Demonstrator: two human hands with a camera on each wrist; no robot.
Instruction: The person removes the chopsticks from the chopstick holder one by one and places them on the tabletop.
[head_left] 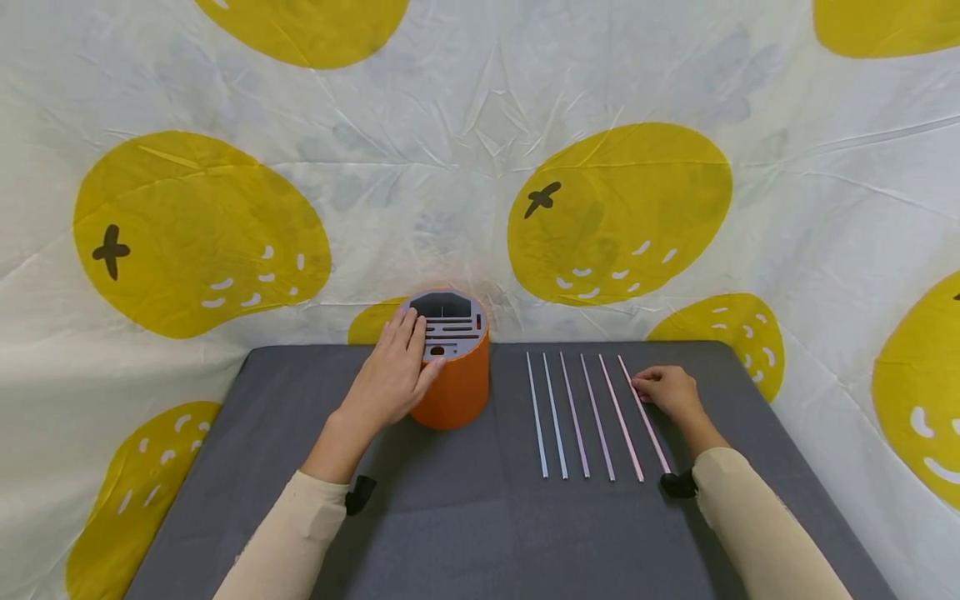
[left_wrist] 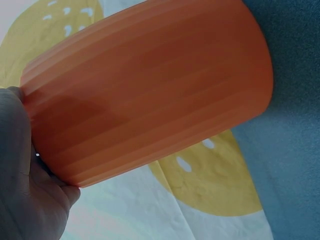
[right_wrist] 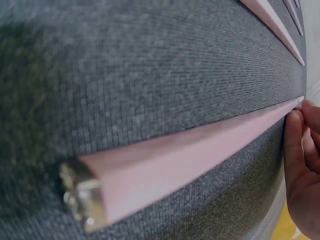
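An orange ribbed cylinder [head_left: 452, 392] with a grey slotted top [head_left: 457, 346] stands at the table's back, left of the sticks. My left hand [head_left: 386, 367] rests on its top, fingers laid straight over the left side and thumb at the near rim. In the left wrist view, the left hand [left_wrist: 30, 175] touches the cylinder's upper end. At the right, my right hand [head_left: 669, 392] pinches the rightmost slim pink stick [head_left: 648, 425] near its far end. The right wrist view shows that pink stick [right_wrist: 165, 160] lying on the cloth, its near end shiny and metallic-looking.
Several more slim sticks [head_left: 590, 417], from pale blue through lilac to pink, lie side by side left of the held one. A dark grey cloth covers the table [head_left: 480, 533]. Behind it hangs a white curtain [head_left: 420, 208] with yellow fruit prints.
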